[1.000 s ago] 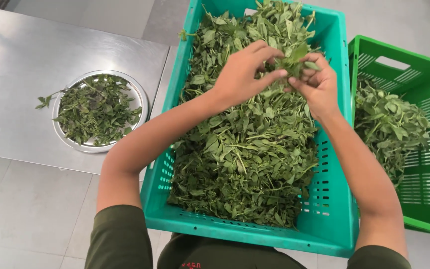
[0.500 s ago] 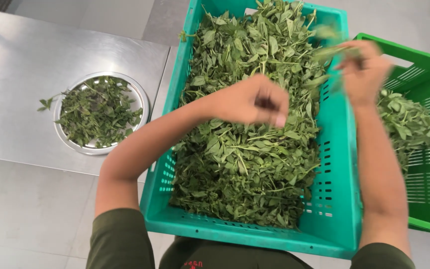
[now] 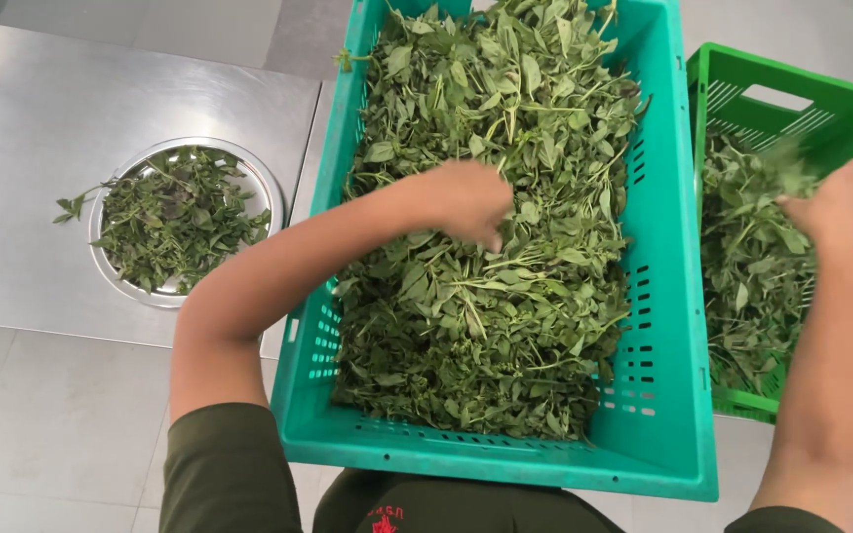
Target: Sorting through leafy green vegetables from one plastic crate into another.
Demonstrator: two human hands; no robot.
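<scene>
Green leafy sprigs (image 3: 486, 326) fill the teal plastic crate (image 3: 668, 395) in front of me, heaped almost to the rim. My left hand (image 3: 461, 202) rests on top of the heap near its middle, fingers curled down into the leaves; I cannot tell whether they pinch a stem. My right hand (image 3: 836, 202) is over the green crate (image 3: 792, 99) just to the right, which holds a lower pile of greens (image 3: 747, 286). It is blurred, fingers loosely bunched around a small tuft of leaves (image 3: 787, 158), though the grip is hard to make out.

I judge these sprigs light, soft and limp, easily bruised and apt to tangle. The best hold would be a gentle pinch on a thin stem, not the leaf blades.

Stems in the heap lie every way, so the pile has no single direction. The teal crate's long axis runs away from me, toward the top of the view.

At the left, a round metal bowl (image 3: 116, 271) of picked leaves sits on a steel table (image 3: 32, 128).
</scene>
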